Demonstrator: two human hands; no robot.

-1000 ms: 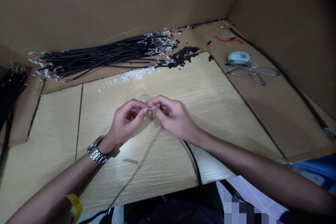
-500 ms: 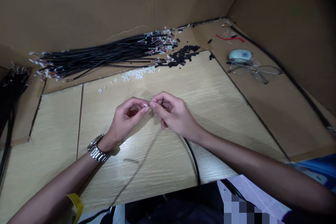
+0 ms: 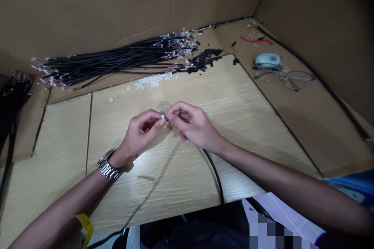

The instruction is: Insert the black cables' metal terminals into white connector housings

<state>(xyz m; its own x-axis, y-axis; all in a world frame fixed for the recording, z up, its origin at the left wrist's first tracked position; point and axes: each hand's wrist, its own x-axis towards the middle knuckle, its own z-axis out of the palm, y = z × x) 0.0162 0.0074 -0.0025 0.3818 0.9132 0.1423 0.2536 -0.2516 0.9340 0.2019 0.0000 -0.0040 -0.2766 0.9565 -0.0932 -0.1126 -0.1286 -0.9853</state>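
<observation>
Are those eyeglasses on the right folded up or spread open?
Cannot tell for sure: the eyeglasses lie flat beside the pale oval object, their thin temples too faint to trace.

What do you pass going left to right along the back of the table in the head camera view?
Bundle of black cables → pile of small white connectors → pile of short black pieces → red wire → pale oval case with eyeglasses just in front of it.
</observation>
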